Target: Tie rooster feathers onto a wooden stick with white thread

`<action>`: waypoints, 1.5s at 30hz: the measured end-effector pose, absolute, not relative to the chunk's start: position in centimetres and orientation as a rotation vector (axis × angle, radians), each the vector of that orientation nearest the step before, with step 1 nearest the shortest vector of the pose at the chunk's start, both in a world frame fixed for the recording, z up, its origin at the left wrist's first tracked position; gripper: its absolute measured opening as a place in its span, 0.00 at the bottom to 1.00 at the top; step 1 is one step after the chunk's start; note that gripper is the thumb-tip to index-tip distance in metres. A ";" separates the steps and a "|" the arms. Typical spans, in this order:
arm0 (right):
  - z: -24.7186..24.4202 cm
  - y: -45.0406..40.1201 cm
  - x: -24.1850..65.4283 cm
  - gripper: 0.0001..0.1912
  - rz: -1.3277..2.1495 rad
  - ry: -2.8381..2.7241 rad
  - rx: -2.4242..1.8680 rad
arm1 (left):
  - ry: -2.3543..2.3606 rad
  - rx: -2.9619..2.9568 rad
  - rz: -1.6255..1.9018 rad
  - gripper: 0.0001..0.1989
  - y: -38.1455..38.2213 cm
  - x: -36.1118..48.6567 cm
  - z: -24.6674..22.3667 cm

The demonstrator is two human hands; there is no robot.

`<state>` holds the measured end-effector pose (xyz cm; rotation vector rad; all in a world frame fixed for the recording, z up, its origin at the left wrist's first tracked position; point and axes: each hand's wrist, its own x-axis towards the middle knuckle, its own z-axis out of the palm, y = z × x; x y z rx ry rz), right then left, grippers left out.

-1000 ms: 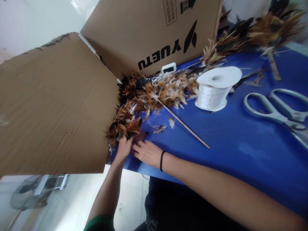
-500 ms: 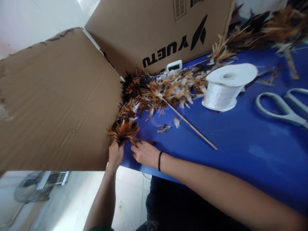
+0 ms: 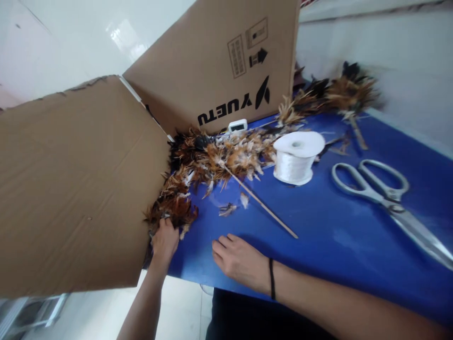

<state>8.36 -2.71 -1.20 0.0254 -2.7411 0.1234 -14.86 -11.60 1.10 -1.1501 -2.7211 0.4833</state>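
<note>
My left hand [image 3: 165, 240] is at the near end of the brown feathers [image 3: 173, 208] beside the cardboard, its fingertips closed among them; what they pinch is hidden. My right hand [image 3: 235, 259] rests on the blue table [image 3: 318, 278] with its fingers curled, and nothing shows in it. Ahead of it a thin stick [image 3: 264, 205] slants across the table, its far end in a pile of tan and white feathers [image 3: 244, 153]. Two small loose feathers [image 3: 227, 209] lie between the pile and my right hand.
Cardboard panels [image 3: 81, 189] stand at the left and back. A white spool [image 3: 295, 165] and large scissors [image 3: 392, 203] are on the right. A small white device [image 3: 238, 125] sits by the back panel, and more feathers [image 3: 350, 92] lie at the back right.
The view has shifted, bringing the whole scissors handles and part of the blades into sight. My right hand has moved away from the feathers and my left hand. My left hand now reaches further into them.
</note>
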 end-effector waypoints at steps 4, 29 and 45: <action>-1.6 -2.4 10.3 0.06 0.141 -2.730 0.037 | -2.812 -1.160 0.422 0.26 -12.3 -15.3 2.6; -2.7 -0.7 10.7 0.03 0.327 -2.680 -0.134 | -2.386 -1.953 -0.309 0.13 6.1 -15.5 4.7; -2.6 -0.2 10.7 0.02 0.359 -2.696 -0.201 | -2.845 -1.804 -0.880 0.06 9.3 -17.9 1.9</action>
